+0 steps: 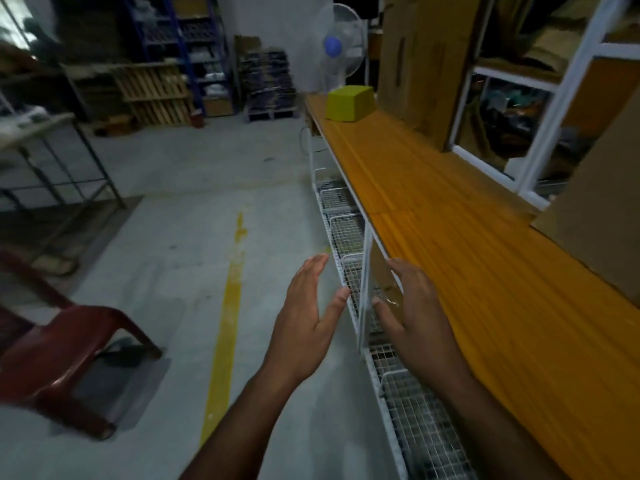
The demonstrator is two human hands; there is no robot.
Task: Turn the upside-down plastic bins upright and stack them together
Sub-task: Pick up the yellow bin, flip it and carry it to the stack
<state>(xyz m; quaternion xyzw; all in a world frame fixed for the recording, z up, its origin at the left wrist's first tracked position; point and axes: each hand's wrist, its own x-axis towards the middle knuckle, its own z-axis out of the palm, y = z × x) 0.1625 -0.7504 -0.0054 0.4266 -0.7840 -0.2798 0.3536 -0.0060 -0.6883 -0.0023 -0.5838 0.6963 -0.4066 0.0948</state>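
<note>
Head view: both hands empty and raised side by side, left hand (306,323) with fingers straight over the floor, right hand (417,313) loosely spread at the near edge of the orange tabletop (467,244). Upside-down yellow-green bin (349,102) far down that tabletop, beside a white fan (341,46) and tall cardboard boxes (420,64), well apart from both hands. Probably the approach step: closing in first, then gripping both sides to flip it upright.

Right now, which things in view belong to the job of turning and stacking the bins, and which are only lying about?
Belong to the job:
- upside-down green bin on the orange counter
- left hand and right hand, both open and holding nothing

Only lying about:
- red chair
- fan
- cardboard boxes
- wooden pallets
</note>
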